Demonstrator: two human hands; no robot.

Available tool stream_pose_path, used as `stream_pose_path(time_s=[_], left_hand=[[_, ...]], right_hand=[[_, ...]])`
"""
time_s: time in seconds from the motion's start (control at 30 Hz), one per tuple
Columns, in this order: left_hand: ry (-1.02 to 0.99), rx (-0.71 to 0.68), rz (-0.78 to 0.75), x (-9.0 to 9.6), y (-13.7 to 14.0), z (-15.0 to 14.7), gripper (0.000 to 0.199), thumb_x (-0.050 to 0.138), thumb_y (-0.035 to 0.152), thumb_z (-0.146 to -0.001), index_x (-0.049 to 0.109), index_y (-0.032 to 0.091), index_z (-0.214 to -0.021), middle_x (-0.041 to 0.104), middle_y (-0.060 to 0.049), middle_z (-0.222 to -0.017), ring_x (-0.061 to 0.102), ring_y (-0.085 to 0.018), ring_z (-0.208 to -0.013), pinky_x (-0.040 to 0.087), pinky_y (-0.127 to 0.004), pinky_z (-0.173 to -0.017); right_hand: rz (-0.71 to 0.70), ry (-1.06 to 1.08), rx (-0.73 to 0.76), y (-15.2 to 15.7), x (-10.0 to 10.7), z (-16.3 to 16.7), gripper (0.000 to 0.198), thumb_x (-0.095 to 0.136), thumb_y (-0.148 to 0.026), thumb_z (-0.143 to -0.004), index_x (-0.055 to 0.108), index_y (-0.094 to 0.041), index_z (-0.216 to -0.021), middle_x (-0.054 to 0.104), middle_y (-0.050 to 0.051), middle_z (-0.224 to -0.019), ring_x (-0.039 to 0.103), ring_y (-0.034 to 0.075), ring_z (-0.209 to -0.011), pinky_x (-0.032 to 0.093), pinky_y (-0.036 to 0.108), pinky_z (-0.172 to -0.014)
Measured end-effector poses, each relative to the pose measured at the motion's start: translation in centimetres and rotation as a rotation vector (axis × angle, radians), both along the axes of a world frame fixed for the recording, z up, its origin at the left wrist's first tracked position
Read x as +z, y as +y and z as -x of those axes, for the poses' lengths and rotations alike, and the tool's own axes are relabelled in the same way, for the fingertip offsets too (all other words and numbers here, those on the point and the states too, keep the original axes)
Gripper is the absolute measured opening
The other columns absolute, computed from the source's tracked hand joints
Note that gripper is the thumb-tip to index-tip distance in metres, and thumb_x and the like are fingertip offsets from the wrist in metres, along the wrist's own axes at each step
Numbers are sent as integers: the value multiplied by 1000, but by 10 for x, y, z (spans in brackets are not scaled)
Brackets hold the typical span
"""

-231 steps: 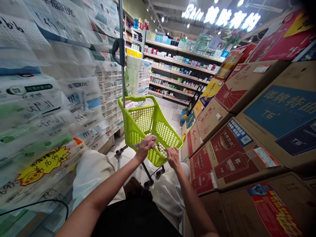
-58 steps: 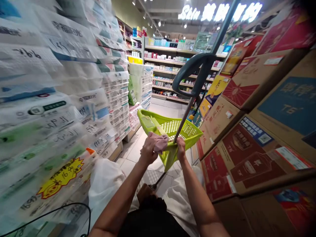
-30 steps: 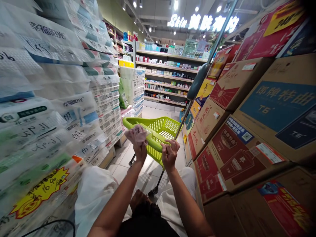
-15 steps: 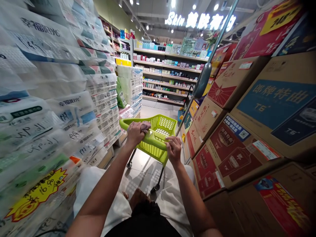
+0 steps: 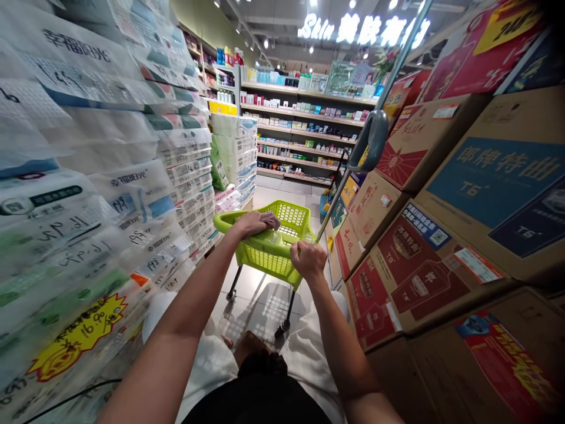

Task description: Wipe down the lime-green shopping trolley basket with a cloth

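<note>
"Since the pinkish cloth [image 5: 270, 220] is the working thing, where does it sit?"

"On the near rim [image 5: 273, 246] of the green cart [image 5: 265, 262], bunched under the left hand [image 5: 251, 224]. Palm down, fingers closed over it, a fold poking out past them."

"And the right hand [image 5: 310, 259]?"

"Curled at the near-right corner of the rim. Reads as a hold on the cart; fingertips out of sight, so how firm, can't tell."

"How to rub well?"

"Wiping, I judge. Spread the cloth flatter, so fabric rather than knuckles meets plastic. Long, even strokes along the rim; fresh fold once one side soils. Brace with the right hand: casters [image 5: 282, 328] below, so the cart may roll or swivel."

"Farther out?"

"Grey pole [image 5: 334, 206] with loop grip [image 5: 378, 132], leaning right near that corner; mind the wrist. Wrapped packs [image 5: 188, 156] stacked left, cartons [image 5: 489, 176] right. Narrow lane: elbows close. Stocked shelves [image 5: 300, 113] beyond, well apart."
</note>
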State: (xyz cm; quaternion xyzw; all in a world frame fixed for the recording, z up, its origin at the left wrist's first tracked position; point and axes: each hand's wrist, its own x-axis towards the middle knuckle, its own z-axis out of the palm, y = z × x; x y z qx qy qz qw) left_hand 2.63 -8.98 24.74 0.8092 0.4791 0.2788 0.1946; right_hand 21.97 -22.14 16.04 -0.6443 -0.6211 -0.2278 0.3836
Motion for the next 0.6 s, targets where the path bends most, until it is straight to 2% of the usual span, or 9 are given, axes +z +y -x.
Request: stream_pose_path(time_s=[0.03, 0.1, 0.13, 0.27, 0.33, 0.4, 0.43, 0.53, 0.6], left_hand=[[74, 36, -53, -2, -6, 0, 24, 70, 33, -72, 81, 21, -90, 79, -11, -89, 72, -32, -87, 54, -45, -90], [195, 22, -143, -11, -20, 2, 30, 67, 35, -77, 80, 24, -103, 79, -11, -99, 72, -34, -95, 53, -47, -94], [179, 9, -229, -18, -29, 3, 32, 66, 35, -80, 79, 25, -107, 79, -10, -103, 72, -34, -98, 53, -48, -95], [-109, 6, -646, -71, -68, 7, 29, 62, 40, -87, 74, 22, -105, 77, -12, -112, 69, -33, -113, 48, -50, -107], [-231, 32, -772, -96, -79, 12, 28, 63, 41, -87, 73, 22, -105, 75, -12, -117, 66, -33, -119, 46, -51, -110], [-309, 63, -797, -109, -78, 22, 26, 64, 40, -87, 72, 22, -104, 74, -13, -119, 65, -33, -122, 45, -52, -112], [-346, 107, -781, -109, -72, 30, 24, 63, 38, -87, 71, 22, -103, 75, -12, -117, 65, -32, -121, 44, -53, -112], [-496, 355, -675, -93, -44, 55, 19, 59, 32, -88, 68, 20, -101, 74, -9, -111, 65, -32, -118, 44, -54, -114], [-652, 534, -591, -83, -32, 63, 24, 56, 26, -88, 66, 18, -109, 72, -8, -118, 63, -31, -121, 45, -52, -114]], right_hand=[[-10, 10, 4, 1, -1, -1, 35, 51, -28, -94, 58, -20, -61, 60, 4, -60, 44, 14, -53, 23, 31, -62], [-34, 22, 3, 1, -3, -3, 34, 52, -28, -93, 57, -20, -61, 60, 3, -61, 44, 14, -54, 25, 31, -63], [-47, 22, 0, 2, -4, -4, 34, 52, -28, -93, 57, -20, -60, 60, 3, -61, 45, 14, -55, 25, 31, -64], [-79, -12, 14, 0, -6, -6, 34, 50, -27, -93, 56, -20, -60, 61, 4, -62, 45, 14, -56, 25, 31, -64], [-92, -45, 43, -1, -6, -8, 33, 49, -26, -93, 56, -21, -60, 62, 4, -62, 47, 15, -56, 26, 32, -64], [-106, -74, 69, -2, -6, -10, 33, 49, -26, -93, 56, -21, -61, 62, 4, -62, 49, 15, -58, 27, 32, -65], [-110, -86, 80, -2, -6, -11, 33, 48, -26, -93, 56, -21, -61, 62, 4, -62, 50, 15, -59, 27, 31, -65], [-118, -106, 103, 0, -6, -14, 35, 48, -26, -93, 54, -22, -59, 62, 3, -61, 50, 15, -59, 29, 31, -65], [-137, -109, 117, 1, -7, -15, 35, 48, -26, -93, 54, -22, -59, 60, 3, -60, 49, 15, -58, 29, 31, -65]])
